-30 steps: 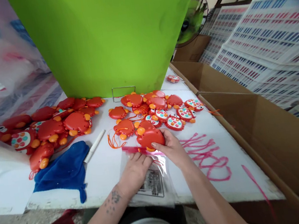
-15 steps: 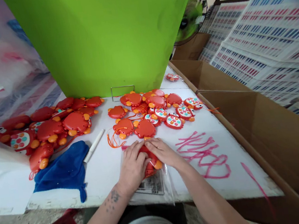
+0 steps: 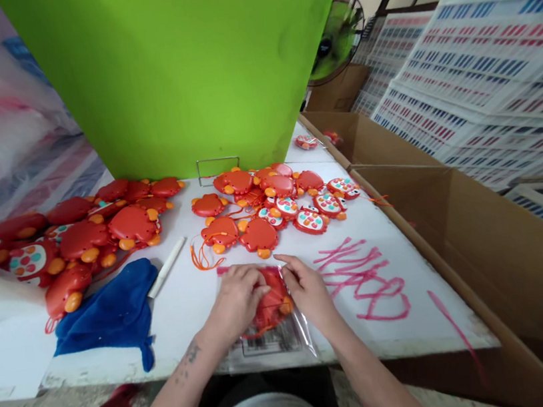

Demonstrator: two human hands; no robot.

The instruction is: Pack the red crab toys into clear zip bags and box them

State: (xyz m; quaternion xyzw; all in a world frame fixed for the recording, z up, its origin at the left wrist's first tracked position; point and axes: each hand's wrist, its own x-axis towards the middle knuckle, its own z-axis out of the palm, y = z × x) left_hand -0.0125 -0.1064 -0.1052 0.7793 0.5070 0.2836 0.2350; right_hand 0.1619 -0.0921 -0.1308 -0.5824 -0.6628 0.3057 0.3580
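Note:
A clear plastic bag (image 3: pixel 303 339) with dark print lies at the table's front edge, and a red crab-shaped toy (image 3: pixel 271 308) with orange claws shows inside it. My left hand (image 3: pixel 238 297) rests over the bag's left side, its fingers curled at the toy and the bag's film. My right hand (image 3: pixel 309 287) pinches the bag's right edge between thumb and curled fingers, with the index finger stretched forward. Just beyond the hands lies a loose group of similar red toys (image 3: pixel 259 233), some with white button faces up and orange cords.
More red toys (image 3: pixel 84 238) are piled at the left, near a blue cloth (image 3: pixel 109 307) and a white pen (image 3: pixel 168 266). A green panel (image 3: pixel 183 74) stands at the back. Open cardboard boxes (image 3: pixel 435 221) line the right edge; beyond them are stacked printed panels (image 3: pixel 475 74) and a fan (image 3: pixel 334 40).
My right hand has drawn back off the toy to the bag's right edge. The toy now sits behind the film, more of it showing. The view has shifted slightly.

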